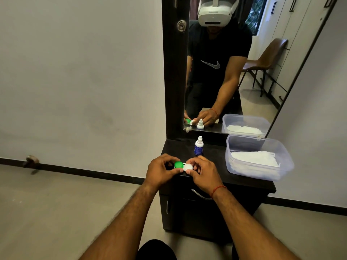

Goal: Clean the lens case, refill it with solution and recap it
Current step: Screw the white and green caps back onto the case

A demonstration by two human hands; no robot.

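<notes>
The lens case sits low over the front of a dark cabinet top [244, 182], with a green cap [178, 164] on its left well and a white cap [188, 167] on its right. My left hand [161, 170] grips the green-capped side with thumb and fingers. My right hand [203, 172] pinches the white cap. Both caps are on the case. Behind the hands a small white solution bottle [198, 146] with a blue label stands upright, capped.
A clear plastic tub [259, 158] holding white tissues occupies the right side of the cabinet top. A tall mirror [225, 72] rises behind, reflecting the person and a chair. The cabinet has a drawer handle [200, 195] below my right wrist. Floor and wall lie to the left.
</notes>
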